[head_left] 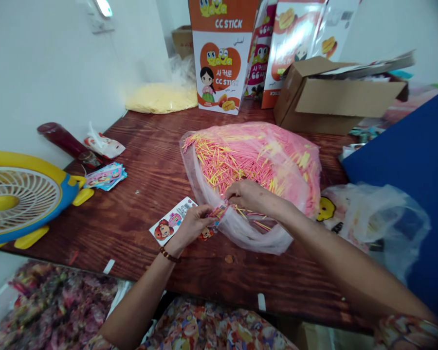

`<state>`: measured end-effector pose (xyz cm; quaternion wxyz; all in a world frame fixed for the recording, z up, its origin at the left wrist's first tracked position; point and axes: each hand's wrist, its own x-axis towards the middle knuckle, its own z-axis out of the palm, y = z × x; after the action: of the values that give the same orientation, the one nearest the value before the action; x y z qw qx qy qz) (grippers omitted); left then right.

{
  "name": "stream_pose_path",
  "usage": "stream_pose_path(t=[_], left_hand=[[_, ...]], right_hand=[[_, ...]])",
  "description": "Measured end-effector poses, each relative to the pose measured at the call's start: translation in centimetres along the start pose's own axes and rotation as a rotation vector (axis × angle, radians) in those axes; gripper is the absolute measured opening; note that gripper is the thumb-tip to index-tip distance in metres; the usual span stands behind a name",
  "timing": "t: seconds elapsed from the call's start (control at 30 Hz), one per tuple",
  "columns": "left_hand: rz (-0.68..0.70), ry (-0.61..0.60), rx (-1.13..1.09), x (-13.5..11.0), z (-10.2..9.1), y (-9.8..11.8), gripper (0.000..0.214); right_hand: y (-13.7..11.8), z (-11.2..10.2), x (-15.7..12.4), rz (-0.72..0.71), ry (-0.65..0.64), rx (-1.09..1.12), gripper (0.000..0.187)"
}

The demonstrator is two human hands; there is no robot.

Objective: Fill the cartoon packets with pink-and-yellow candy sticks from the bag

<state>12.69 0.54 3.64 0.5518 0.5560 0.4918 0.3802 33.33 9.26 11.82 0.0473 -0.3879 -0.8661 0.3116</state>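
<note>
A small colourful printed packet [218,212] is pinched in the fingers of my left hand [192,224], at the near left rim of a big clear plastic bag. Just above the packet's upper end, my right hand [248,195] has its fingertips closed together; whether they hold the packet's edge or some sticks is too small to tell. The clear bag [255,240] lies wide open and is full of thin pink and yellow sticks [226,165]. A white card with a cartoon girl [168,224] lies flat beside my left hand, partly covered by it.
A yellow and blue fan [29,199] stands at the left, near a pile of printed packets [107,176] and a dark red bottle [62,138]. Behind are tall printed cartons [221,63], an opened cardboard box [328,97] and a yellow-filled bag [160,98]. A blue panel [405,160] borders the right.
</note>
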Motion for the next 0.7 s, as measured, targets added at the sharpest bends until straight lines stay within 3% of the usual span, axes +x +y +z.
stream_pose_path(t=[0.2, 0.47, 0.7], left_hand=[[-0.064, -0.006, -0.052, -0.2, -0.2, -0.3, 0.017], [-0.101, 0.0, -0.08, -0.2, 0.0, 0.0, 0.019], [-0.177, -0.02, -0.257, -0.1, 0.0, 0.5, 0.027]], right_hand=[[-0.7, -0.1, -0.4, -0.047, -0.053, -0.167, 0.014], [0.5, 0.9, -0.1, -0.146, -0.092, -0.049, 0.014], [1.3, 1.9, -0.2, -0.236, 0.131, 0.151, 0.017]])
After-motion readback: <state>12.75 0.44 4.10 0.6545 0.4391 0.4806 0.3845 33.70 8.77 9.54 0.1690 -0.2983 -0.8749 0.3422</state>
